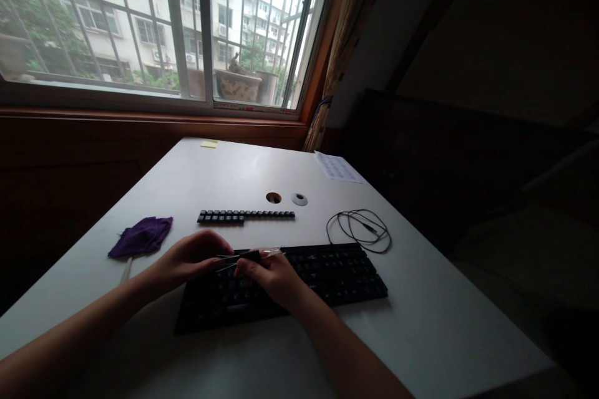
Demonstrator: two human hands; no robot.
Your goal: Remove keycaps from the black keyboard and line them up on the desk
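The right hand (276,277) is clamped on the black middle of a small wire-ended tool (251,256) — its thin wires point toward the left hand (201,255), whose fingers are at their tips, though whether they pinch them can't be made out. Tool and hands are together above the left half of the black keyboard (327,274), which lies on the white surface (262,168) and extends to the right past the right hand. Beyond the hands sit rows of loose keycaps (219,219) — well apart from the coiled cable (358,230).
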